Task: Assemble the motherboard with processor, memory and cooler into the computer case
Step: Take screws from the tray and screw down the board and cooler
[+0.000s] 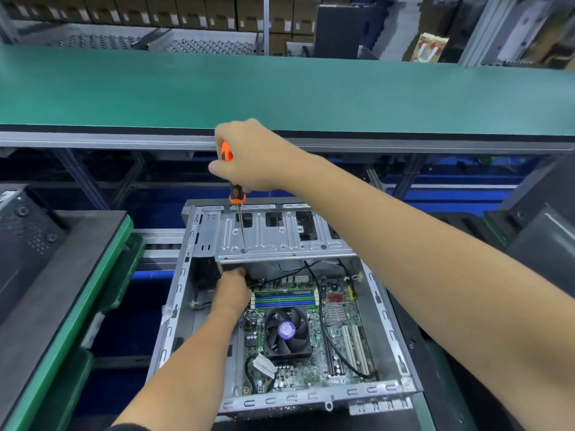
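Gripping screwdriver (pixel 237 194) in right hand (pixel 249 157), tip on bracket (pixel 280 241) at case (pixel 385 318) far end; left hand (pixel 231 290) reaches under bracket, grip hidden, beside motherboard (pixel 336 315).

Factory assembly line for computers. Long green conveyor belt (pixel 280 88) on an aluminium frame (pixel 93 140), roller racks (pixel 199 45) behind it, rows of stacked cartons (pixel 161 14) at the back. Open PC case (pixel 174 306) sits at the workstation, other dark cases (pixel 28 241) alongside.
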The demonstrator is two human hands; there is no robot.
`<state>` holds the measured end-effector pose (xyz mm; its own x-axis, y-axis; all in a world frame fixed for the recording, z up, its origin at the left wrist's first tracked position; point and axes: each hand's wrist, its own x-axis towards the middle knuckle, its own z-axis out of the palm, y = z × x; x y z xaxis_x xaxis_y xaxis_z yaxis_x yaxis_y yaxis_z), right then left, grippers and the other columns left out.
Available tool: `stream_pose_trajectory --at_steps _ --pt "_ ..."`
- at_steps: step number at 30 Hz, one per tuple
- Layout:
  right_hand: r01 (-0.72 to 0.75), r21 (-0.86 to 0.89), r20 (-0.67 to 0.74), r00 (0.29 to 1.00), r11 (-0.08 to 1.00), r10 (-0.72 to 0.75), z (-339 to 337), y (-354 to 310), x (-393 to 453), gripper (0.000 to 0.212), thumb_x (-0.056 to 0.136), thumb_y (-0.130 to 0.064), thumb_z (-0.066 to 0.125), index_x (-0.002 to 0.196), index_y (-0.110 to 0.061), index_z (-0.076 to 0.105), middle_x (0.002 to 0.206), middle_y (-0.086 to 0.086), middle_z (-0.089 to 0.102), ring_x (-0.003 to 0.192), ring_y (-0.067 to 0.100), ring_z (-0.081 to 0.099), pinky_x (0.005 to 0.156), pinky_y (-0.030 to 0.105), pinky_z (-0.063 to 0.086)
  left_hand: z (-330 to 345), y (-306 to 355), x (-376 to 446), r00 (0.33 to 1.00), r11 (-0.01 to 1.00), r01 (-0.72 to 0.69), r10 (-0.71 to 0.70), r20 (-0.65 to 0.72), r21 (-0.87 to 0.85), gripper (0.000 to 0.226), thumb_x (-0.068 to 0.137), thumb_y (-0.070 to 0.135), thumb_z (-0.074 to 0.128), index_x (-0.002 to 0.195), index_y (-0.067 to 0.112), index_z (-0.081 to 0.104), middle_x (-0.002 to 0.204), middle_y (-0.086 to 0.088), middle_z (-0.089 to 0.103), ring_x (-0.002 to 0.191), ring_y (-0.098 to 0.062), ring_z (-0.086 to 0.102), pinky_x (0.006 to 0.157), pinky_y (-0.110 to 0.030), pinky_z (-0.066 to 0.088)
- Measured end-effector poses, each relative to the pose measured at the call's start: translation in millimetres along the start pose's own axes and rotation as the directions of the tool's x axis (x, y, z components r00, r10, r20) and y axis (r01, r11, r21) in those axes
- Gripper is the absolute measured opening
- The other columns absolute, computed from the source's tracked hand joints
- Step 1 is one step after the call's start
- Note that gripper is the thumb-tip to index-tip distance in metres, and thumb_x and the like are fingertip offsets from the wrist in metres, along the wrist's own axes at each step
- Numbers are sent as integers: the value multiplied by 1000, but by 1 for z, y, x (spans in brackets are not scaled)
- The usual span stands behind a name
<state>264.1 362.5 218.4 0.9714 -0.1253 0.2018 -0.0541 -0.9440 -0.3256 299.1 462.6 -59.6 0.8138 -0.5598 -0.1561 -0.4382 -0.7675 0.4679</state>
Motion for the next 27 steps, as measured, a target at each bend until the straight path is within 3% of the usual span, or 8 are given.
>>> stream_pose_trajectory --at_steps 7,10,15,20,23,27 --pt "6 43 -65 998 999 -4 -30 1 -7 27 94 -29 56 107 -5 55 98 5 60 67 13 55 61 22 45 1 -3 0 1000 999 22 -22 1 -40 30 76 -16 40 95 -1 58 89 -22 64 81 -36 60 64 -32 45" --pt "-25 100 -95 995 995 34 -44 3 -14 31 93 -30 58 110 -5 51 101 7 60 73 21 63 67 30 52 0 -3 -1 1000 999 20 -20 1 -33 31 77 -15 40 98 0 58 89 -21 63 83 -37 61 68 -36 50" --pt "-61 248 -189 976 967 110 -66 7 -27 30 92 -27 62 107 -4 49 91 4 54 62 20 69 54 28 57 -2 0 -2 999 999 29 -29 16 -15 26 78 -12 44 98 -3 57 92 -24 64 85 -39 62 69 -36 50" --pt "-60 264 -272 953 963 135 -79 13 -39 34 92 -31 62 109 -3 51 90 7 55 55 13 66 55 26 57 -9 3 -8 999 999 32 -32 24 9 17 81 -7 49 96 0 55 94 -23 64 86 -37 62 67 -32 45" --pt "-48 258 -350 926 965 139 -84 14 -44 30 92 -32 61 96 -5 48 83 8 51 57 14 65 51 19 53 -19 7 -14 999 999 39 -39 4 17 15 87 2 50 99 1 58 95 -20 63 75 -31 54 65 -33 43" --pt "-7 314 -489 856 949 168 -93 12 -49 33 94 -32 59 78 -11 39 71 4 46 54 8 55 51 11 48 -37 8 -22 999 999 26 -26 25 -19 8 88 10 57 83 4 59 90 -17 63 75 -28 58 68 -35 49"
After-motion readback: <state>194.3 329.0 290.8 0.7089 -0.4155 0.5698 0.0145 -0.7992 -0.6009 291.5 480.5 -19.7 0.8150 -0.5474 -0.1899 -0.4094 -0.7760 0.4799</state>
